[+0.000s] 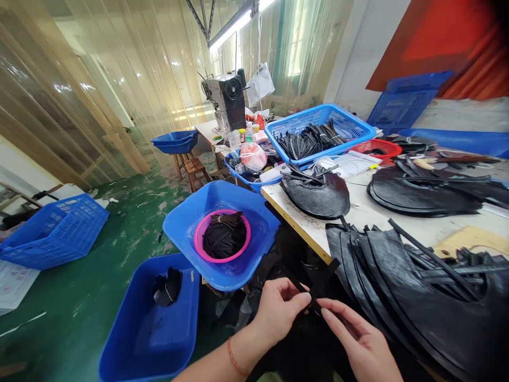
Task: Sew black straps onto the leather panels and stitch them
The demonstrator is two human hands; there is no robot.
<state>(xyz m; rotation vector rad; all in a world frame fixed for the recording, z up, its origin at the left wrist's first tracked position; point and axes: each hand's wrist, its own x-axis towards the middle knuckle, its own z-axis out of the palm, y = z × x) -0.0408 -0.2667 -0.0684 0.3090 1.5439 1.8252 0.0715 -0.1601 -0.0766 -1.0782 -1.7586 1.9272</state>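
Low in front of me, beside the table corner, my left hand (278, 307) pinches a black strip (330, 270) between thumb and fingers. My right hand (356, 329) is closed close by, its thumb and forefinger on the dark strip material too. Where the strips meet between my fingertips is hard to see against the dark background. To the right of my hands, a stack of curved black leather-like pieces (389, 281) overhangs the table edge. Further left, a pink bowl (248, 239) holds bundled dark strips (225, 239) inside a blue tub (183, 217).
A white table (358, 212) carries more black curved pieces (318, 193), a blue basket (274, 130) of black strips and a red basket (392, 148). A sewing machine (230, 101) stands behind. On the floor are a blue bin (155, 339) and a blue crate (59, 228).
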